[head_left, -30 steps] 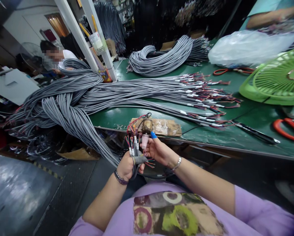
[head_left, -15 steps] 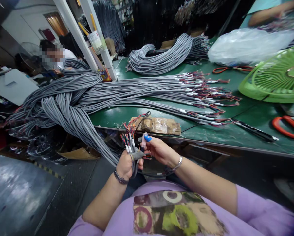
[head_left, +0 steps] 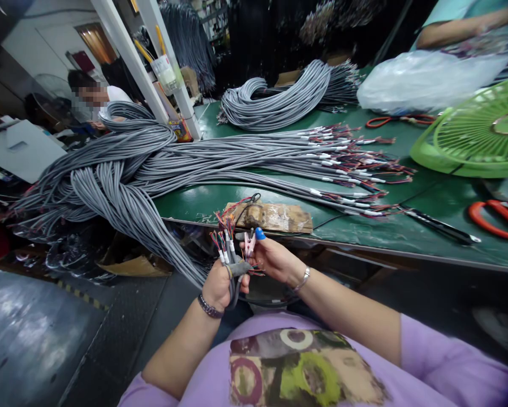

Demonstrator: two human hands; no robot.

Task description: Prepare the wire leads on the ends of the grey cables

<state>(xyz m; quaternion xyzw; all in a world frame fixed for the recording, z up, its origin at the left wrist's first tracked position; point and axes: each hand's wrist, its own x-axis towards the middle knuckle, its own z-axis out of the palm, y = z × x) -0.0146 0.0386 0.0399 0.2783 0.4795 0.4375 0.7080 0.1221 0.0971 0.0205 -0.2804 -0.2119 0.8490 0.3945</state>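
Note:
My left hand (head_left: 218, 285) is closed around several grey cables (head_left: 234, 298); a grey cover wraps its thumb. From the top of that fist stick the cables' stripped ends (head_left: 224, 242), with white sleeves and thin coloured wires. My right hand (head_left: 279, 260), with a blue cover (head_left: 259, 233) on one fingertip, pinches a small pink clip-like tool (head_left: 249, 244) just right of these ends. Loose thin wires (head_left: 257, 271) point rightward between the two hands. Whether the tool touches a wire is too small to tell.
A worn wooden block (head_left: 283, 217) lies at the edge of the green table (head_left: 427, 251). Long grey cables (head_left: 220, 155) stretch behind it. To the right are a black-handled tool (head_left: 443, 226), red-handled scissors (head_left: 498, 219), a green fan (head_left: 483, 127) and a plastic bag (head_left: 423, 82). Two other people sit farther off.
The pink tool has turned in my right fingers, so its split shape shows now. The right hand has shifted slightly; my left hand keeps its grip on the cables.

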